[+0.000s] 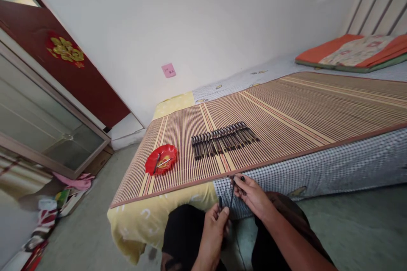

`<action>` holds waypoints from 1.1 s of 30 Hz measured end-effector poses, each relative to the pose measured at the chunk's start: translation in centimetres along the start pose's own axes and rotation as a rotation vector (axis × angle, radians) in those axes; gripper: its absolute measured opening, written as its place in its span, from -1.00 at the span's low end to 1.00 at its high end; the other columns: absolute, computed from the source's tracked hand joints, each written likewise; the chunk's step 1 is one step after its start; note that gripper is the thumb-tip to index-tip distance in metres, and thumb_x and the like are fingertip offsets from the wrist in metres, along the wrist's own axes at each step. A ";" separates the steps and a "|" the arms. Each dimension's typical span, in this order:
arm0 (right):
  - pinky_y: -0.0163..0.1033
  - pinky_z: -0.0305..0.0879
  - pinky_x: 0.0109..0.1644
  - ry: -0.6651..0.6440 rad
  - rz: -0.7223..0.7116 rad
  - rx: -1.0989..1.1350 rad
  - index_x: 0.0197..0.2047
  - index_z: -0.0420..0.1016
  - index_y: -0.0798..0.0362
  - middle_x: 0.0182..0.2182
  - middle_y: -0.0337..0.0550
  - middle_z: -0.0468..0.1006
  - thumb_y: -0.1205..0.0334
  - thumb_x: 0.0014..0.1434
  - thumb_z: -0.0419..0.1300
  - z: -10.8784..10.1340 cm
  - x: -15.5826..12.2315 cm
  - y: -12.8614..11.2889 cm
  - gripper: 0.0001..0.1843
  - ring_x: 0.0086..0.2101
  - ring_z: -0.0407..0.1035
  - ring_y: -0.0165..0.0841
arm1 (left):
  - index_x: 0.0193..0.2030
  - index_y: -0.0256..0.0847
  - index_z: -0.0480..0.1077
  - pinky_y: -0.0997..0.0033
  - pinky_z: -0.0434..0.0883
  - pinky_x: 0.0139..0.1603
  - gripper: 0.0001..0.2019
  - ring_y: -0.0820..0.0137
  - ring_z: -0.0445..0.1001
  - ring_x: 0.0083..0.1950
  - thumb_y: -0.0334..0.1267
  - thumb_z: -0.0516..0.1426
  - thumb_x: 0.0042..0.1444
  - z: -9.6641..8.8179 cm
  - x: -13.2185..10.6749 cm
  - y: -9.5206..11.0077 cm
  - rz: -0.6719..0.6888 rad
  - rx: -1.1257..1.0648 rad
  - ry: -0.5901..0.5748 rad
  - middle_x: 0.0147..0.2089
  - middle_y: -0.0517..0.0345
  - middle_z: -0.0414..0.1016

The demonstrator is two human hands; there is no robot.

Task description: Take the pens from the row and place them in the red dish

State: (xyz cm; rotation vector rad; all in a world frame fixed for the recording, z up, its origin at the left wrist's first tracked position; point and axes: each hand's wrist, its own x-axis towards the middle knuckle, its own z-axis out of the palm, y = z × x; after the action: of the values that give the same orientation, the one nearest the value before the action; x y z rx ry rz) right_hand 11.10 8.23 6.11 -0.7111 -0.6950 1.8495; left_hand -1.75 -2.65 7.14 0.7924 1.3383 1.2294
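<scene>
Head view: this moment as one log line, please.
left hand: dark piece | right hand: slim rod | mat: pen row, red dish

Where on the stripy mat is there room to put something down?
The biggest bare stretch of mat lies right of the dark pens, toward the orange cushion. A narrow gap separates them from the red dish. Crowded: among the pens, inside the dish.

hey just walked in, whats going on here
A person sits with both hands at the near edge of a striped mat, handling slim dark pieces that look like pen parts. The left hand holds one dark piece; the right hand pinches another, too small to make out clearly. On the mat, a row of dark pens lies side by side, and to its left a red dish holds a few slim items.
</scene>
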 end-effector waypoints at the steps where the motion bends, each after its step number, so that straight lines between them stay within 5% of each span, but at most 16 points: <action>1: -0.36 0.17 -0.51 0.015 -0.005 0.003 -0.37 0.53 0.07 -0.60 -0.33 0.39 -0.09 -0.19 0.53 -0.1 0.0 0.0 -0.53 -0.59 0.21 -0.51 | -0.36 -0.23 0.33 0.53 0.07 -0.52 -0.53 0.56 0.13 -0.55 0.17 0.29 -0.02 -0.1 0.2 0.0 0.000 -0.024 0.034 -0.54 0.32 0.24; 4: -0.35 0.17 -0.49 0.049 -0.006 0.008 -0.38 0.50 0.06 -0.62 -0.34 0.38 -0.10 -0.23 0.54 -0.3 0.0 -0.1 -0.50 -0.59 0.23 -0.49 | -0.35 -0.23 0.37 0.51 0.19 -0.48 -0.54 0.50 0.25 -0.50 0.19 0.26 -0.01 -0.7 1.2 0.7 0.027 -0.054 0.171 -0.49 0.25 0.34; 8: -0.33 0.14 -0.51 0.025 0.005 -0.047 -0.37 0.50 0.06 -0.65 -0.35 0.35 -0.13 -0.22 0.52 -0.4 -0.1 0.0 -0.49 -0.61 0.20 -0.49 | -0.26 -0.29 0.45 0.49 0.22 -0.52 -0.53 0.48 0.28 -0.55 0.14 0.21 -0.04 -3.0 4.3 4.1 0.130 0.112 0.277 -0.52 0.23 0.39; 13: -0.33 0.13 -0.51 0.001 0.007 -0.092 -0.36 0.51 0.05 -0.58 -0.32 0.37 -0.14 -0.17 0.49 -0.6 -0.2 0.0 -0.51 -0.60 0.18 -0.49 | -0.20 -0.37 0.52 0.43 0.38 -0.35 -0.56 0.37 0.47 -0.40 0.04 0.17 0.03 -6.6 10.8 10.8 0.317 0.425 0.447 -0.42 0.08 0.52; 19: -0.34 0.11 -0.51 -0.017 0.064 -0.138 -0.36 0.50 0.06 -0.55 -0.28 0.41 -0.18 -0.14 0.47 -0.8 -0.6 -0.4 -0.50 -0.58 0.21 -0.48 | -0.09 -0.32 0.56 0.40 0.41 -0.12 -0.75 0.26 0.57 -0.09 -0.30 0.17 0.13 -8.1 19.4 17.1 0.281 0.767 0.536 -0.11 -0.08 0.64; 24: -0.33 0.11 -0.50 -0.025 0.107 -0.149 -0.30 0.54 0.07 -0.54 -0.27 0.41 -0.14 -0.04 0.43 -0.6 -1.2 -1.0 -0.55 -0.57 0.19 -0.48 | -0.11 -0.36 0.56 0.38 0.39 -0.14 -0.77 0.16 0.60 -0.08 -0.37 0.21 0.08 -8.4 22.8 16.8 0.136 1.061 0.539 -0.11 -0.22 0.64; 33: -0.33 0.14 -0.50 -0.029 0.114 -0.141 -0.34 0.55 0.09 -0.57 -0.28 0.38 -0.15 -0.08 0.46 -0.3 -1.5 -1.8 -0.53 -0.58 0.20 -0.49 | -0.07 -0.37 0.52 0.37 0.37 -0.10 -0.76 0.12 0.57 0.01 -0.32 0.17 0.15 -8.8 23.6 14.9 0.089 1.323 0.497 -0.04 -0.28 0.60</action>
State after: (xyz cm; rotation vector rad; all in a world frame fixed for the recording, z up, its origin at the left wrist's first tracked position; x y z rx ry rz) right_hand 12.85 7.53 7.47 -0.8315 -0.8251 1.9309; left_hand -17.29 21.27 13.69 1.4855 2.5856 0.4519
